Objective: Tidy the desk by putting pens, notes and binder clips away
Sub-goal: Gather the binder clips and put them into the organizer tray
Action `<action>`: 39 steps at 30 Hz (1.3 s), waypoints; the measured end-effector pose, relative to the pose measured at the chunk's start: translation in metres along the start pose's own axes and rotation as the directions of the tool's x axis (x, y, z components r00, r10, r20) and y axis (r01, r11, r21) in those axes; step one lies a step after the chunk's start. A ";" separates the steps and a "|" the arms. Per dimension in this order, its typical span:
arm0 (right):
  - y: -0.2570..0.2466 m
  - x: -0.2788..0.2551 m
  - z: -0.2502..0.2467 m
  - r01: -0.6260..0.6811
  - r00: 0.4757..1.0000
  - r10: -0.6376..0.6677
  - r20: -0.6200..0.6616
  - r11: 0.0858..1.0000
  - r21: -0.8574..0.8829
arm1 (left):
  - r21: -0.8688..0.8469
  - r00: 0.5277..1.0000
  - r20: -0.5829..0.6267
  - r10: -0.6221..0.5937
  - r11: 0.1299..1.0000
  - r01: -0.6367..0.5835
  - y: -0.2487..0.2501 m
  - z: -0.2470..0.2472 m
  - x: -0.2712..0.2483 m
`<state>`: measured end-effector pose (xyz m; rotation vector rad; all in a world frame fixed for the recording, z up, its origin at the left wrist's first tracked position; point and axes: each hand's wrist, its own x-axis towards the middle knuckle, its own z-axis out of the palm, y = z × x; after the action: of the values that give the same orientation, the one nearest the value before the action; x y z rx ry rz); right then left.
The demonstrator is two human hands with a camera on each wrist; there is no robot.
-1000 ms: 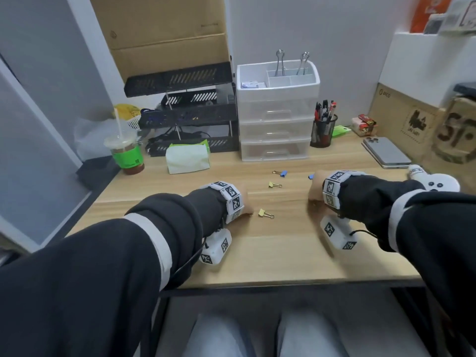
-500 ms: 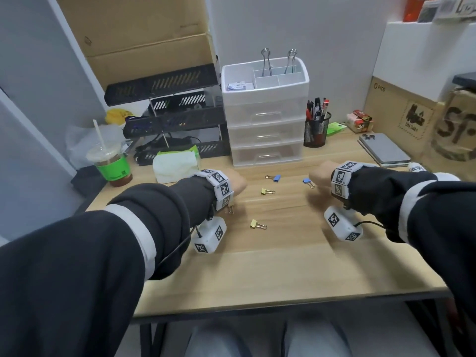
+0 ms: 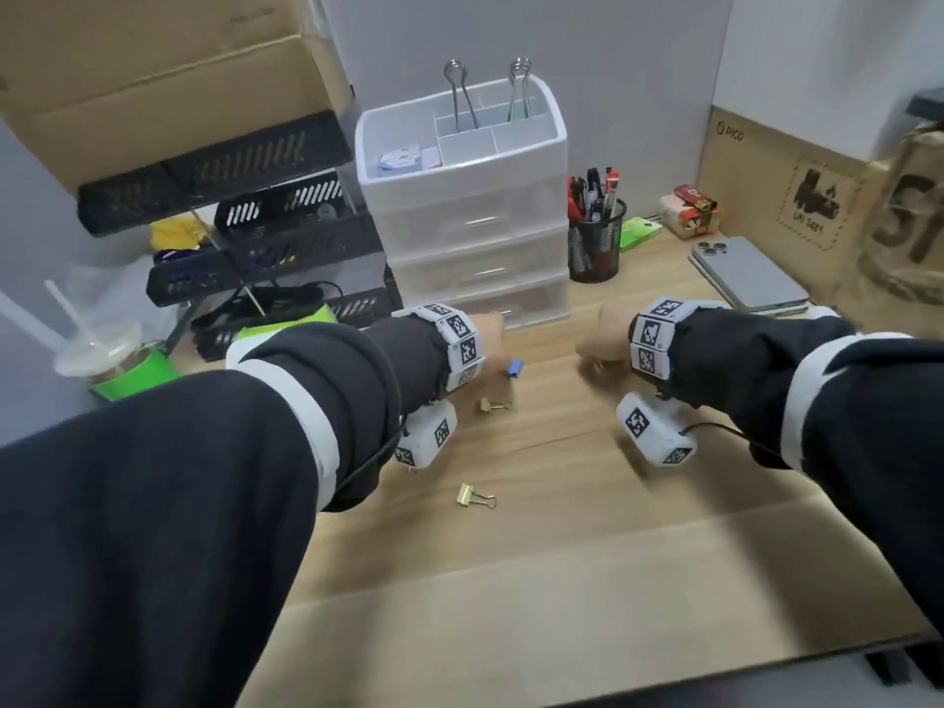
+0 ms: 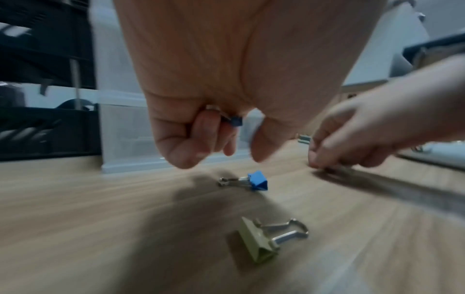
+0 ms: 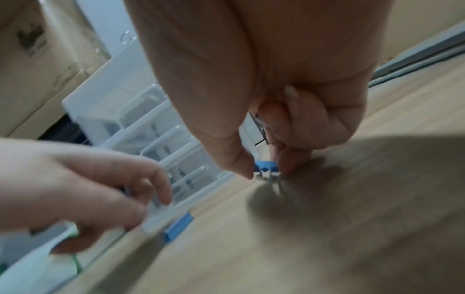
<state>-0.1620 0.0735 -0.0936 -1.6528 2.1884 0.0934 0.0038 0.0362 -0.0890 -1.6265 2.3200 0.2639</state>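
Blue clips: we count three, one in our left hand (image 4: 201,127), one pinched by our right hand (image 5: 271,147), one loose (image 4: 256,180); two gold clips (image 3: 493,405) lie on the table (image 3: 587,554).

"PICO" is printed in dark letters near the top left corner of the brown box (image 3: 776,196) at the back right of the counter. A dashed stamp with a dark figure is shown further right on it; the small line under it cannot be read surely. Large dark strokes like "S" are seen on the paper bag (image 3: 914,217), cut off by the edge.
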 end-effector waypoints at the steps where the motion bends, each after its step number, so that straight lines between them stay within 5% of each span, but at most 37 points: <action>1: 0.002 0.003 -0.002 -0.010 1.000 0.009 0.025 0.999 0.034 | 0.006 1.000 0.001 0.014 1.000 -0.014 0.002 0.003 0.003; 7: 0.013 0.021 -0.009 -0.101 0.978 0.031 0.205 0.934 0.342 | 0.034 0.984 -0.046 0.170 0.985 -0.168 0.009 0.008 0.018; 16: 0.016 0.030 -0.006 -0.243 0.946 0.027 0.323 0.717 0.653 | -0.111 0.998 -0.047 0.039 0.993 -0.044 0.012 0.001 0.028; 21: 0.013 0.025 0.005 -0.408 0.894 -0.098 0.438 0.228 0.884 | -0.211 0.994 -0.108 0.016 0.977 -0.038 0.010 -0.016 0.016; 26: -0.014 0.019 0.026 -0.449 0.887 -0.116 0.446 0.006 0.894 | -0.258 0.987 -0.143 0.080 0.959 -0.115 0.020 -0.030 -0.004; 29: -0.026 0.011 0.036 -0.470 0.876 -0.234 0.423 -0.207 0.858 | -0.299 0.980 -0.155 0.122 0.940 -0.164 0.028 -0.034 -0.018; 32: -0.036 0.008 0.037 -0.433 0.888 -0.298 0.351 -0.281 0.856 | -0.335 0.980 -0.142 0.143 0.924 -0.184 0.029 -0.036 -0.028; 35: -0.046 0.006 0.034 -0.387 0.916 -0.232 0.327 -0.296 0.874 | -0.514 0.986 -0.099 0.133 0.842 -0.165 0.025 -0.039 -0.035; 39: -0.045 0.006 0.024 -0.476 0.868 -0.280 0.409 -0.241 0.846 | -0.581 0.961 -0.251 0.114 0.776 -0.244 0.010 -0.055 -0.042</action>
<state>-0.1150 0.0611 -0.1097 -0.2278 1.0286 -0.9438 0.0001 0.0598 -0.0225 -1.7523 2.7353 1.0356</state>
